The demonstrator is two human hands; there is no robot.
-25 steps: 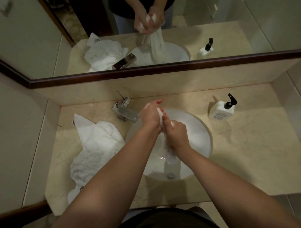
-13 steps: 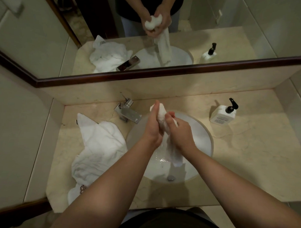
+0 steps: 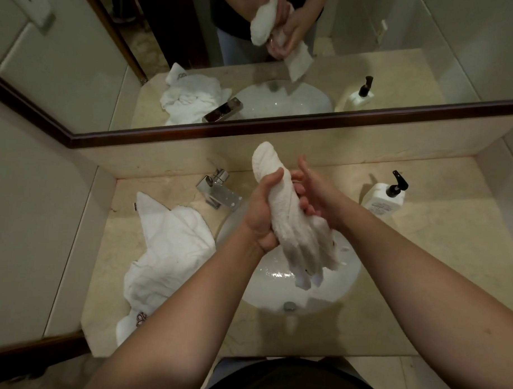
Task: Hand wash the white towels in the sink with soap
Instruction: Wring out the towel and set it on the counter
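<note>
Over the sink: wet towel (image 3: 289, 216) held in mid-air above the white basin (image 3: 345, 273), betw. both hands.
Axis: long axis runs diagonal, top end pointing up-left toward the mirror (image 3: 281, 128), bottom end hanging down-right over the basin, w/ the drain (image 3: 289, 306) below it.
Look: twisted into a thick rope-like roll, white, ridged w/ wring lines; top end rounded and stubby, bottom end looser, greyer (looks soaked) and splayed into folds.
L hand: left hand (image 3: 262, 212) grips the roll around its middle, fingers curled round it, thumb side toward the top end.
R hand: right hand (image 3: 313, 193) lies against the far side of the roll, fingers fairly straight and slightly spread, pointing up-left; whether its palm presses the cloth, can't tell.
Counter: pile of towels (image 3: 169, 249) crumpled on the beige counter (image 3: 436, 258) left of the basin, a dark logo near its lower edge; chrome faucet (image 3: 217, 190) at the basin's back-left; soap bottle (image 3: 384, 196) w/ black pump at back-right, upright, well apart from the hands.
Change vs 0.5 s ago: roll is raised higher and sticks out further above the L hand; R-hand fingers have gone from pinching the cloth to lying straighter beside it.
</note>
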